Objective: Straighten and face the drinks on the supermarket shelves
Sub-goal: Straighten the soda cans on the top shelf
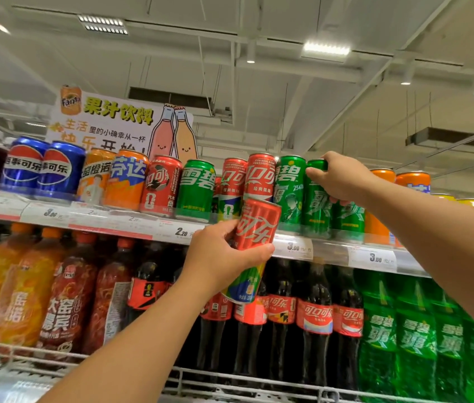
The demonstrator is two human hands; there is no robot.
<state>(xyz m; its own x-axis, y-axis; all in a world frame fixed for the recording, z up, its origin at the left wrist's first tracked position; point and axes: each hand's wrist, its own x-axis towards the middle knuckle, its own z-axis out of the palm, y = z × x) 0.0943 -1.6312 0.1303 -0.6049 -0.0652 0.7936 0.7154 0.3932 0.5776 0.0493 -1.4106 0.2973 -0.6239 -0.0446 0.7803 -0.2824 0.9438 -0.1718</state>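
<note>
My left hand (224,257) grips a tall red Coca-Cola can (254,228), tilted, in front of the top shelf edge (331,251). My right hand (343,178) holds the top of a tall green Sprite can (315,210) standing on that shelf. Two more tall red cola cans (260,175) stand upright behind the held one, next to another green Sprite can (289,184). Left along the shelf stand a short Sprite can (195,190), a short red cola can (160,184), orange Fanta cans (126,178) and blue Pepsi cans (61,167).
Price tags (372,258) line the shelf front. Below stand orange and red drink bottles (64,298), dark cola bottles (314,315) and green Sprite bottles (416,330) behind a wire rail (230,379). A Fanta sign (108,123) rises behind the cans. Orange cans (413,181) sit right of my right hand.
</note>
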